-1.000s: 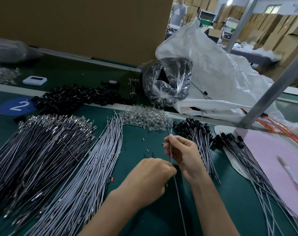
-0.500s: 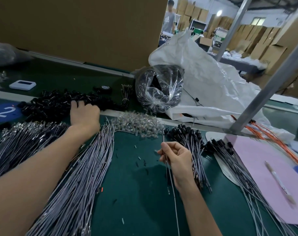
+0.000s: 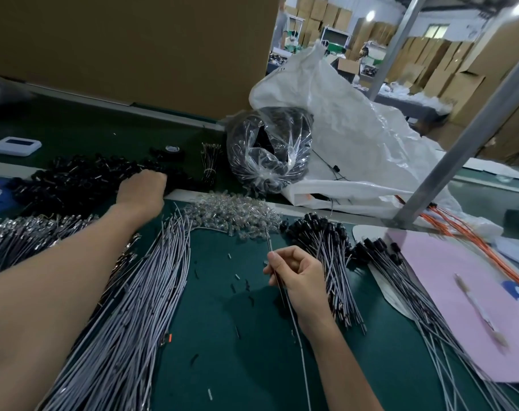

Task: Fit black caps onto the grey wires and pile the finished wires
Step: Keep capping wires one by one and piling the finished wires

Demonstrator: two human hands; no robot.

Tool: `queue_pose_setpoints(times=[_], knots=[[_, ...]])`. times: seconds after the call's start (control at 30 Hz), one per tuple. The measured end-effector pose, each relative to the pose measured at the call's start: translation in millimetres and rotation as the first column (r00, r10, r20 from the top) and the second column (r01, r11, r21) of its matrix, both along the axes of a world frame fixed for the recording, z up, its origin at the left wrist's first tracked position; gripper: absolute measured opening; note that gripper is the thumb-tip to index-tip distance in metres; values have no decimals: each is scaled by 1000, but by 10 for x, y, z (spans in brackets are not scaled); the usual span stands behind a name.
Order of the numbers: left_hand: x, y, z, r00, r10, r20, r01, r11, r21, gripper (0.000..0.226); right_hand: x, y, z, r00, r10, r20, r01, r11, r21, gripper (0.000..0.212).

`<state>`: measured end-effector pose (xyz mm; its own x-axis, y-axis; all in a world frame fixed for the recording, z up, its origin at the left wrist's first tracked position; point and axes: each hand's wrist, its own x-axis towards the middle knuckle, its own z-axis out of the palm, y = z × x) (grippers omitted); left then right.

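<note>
The right hand (image 3: 295, 272) pinches a grey wire (image 3: 299, 341), and the left hand (image 3: 142, 188) lies on the black caps (image 3: 74, 185), fingers hidden, grip unclear.

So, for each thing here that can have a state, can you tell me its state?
left hand: rests on the black caps, fingertips hidden.
right hand: pinches one grey wire.
grey wire: tip up, no cap on it.
finished wires: capped, piled beside the right hand.
loose grey wires: uncapped, lying bundled.
pen: lying on the pink sheet.

Factory assembly line; green conveyor belt (image 3: 74, 134), stacked cardboard boxes (image 3: 439, 66), heaped grey wires (image 3: 127, 321)
</note>
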<state>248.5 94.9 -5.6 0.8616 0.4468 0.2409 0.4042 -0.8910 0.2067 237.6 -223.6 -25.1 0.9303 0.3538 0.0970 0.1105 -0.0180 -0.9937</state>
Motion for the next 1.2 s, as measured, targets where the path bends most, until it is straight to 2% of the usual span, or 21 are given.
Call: queue_pose_setpoints(times=[0.13,0.27,0.37,0.43,0.5,0.57,0.6,0.67,0.73,0.8,0.83,1.0,1.07,1.2], knots=[[20,2,30,997,-73,8,73,991,-115,7,-13,12,-12,1000,18,22,-17,999,-28,9],[63,-90,36,999,-11,50,18,990,-141,3,-24,18,-1,1000,18,21,-17,999,-37,8],[126,-224,76,992,85,89,-70,984,-162,18,-31,17,5,1000,4,30,-3,999,-34,8],[149,-355,162,977,129,170,-88,969,-229,27,-27,8,7,999,-31,41,32,999,-21,6],[154,-541,287,933,184,309,-58,925,-375,30,-17,-3,9,997,-65,46,65,998,7,6],[93,-824,379,876,239,418,48,821,-569,25,-15,-2,24,995,-82,52,80,996,23,10],[32,-1008,380,853,266,449,137,716,-685,21,-15,0,30,994,-89,55,87,996,34,11],[-127,-1404,313,830,338,443,310,379,-872,15,-11,5,38,990,-126,65,123,991,58,10],[-272,-1719,228,821,428,377,395,52,-917,14,-2,-1,41,979,-185,84,179,982,66,9],[-338,-1920,160,796,517,316,458,-172,-872,13,17,-16,32,969,-234,85,228,971,70,11],[-355,-1994,134,788,540,294,482,-244,-842,12,27,-21,25,965,-249,80,244,967,69,13],[-413,-2252,13,840,430,331,509,-414,-754,13,53,-8,-4,970,-226,84,225,974,23,19],[-440,-2283,-43,832,433,347,525,-409,-747,15,67,-8,-7,971,-225,85,225,974,11,18],[-458,-2287,-103,806,468,361,539,-329,-775,15,84,-7,-13,977,-196,87,201,979,-43,15]])
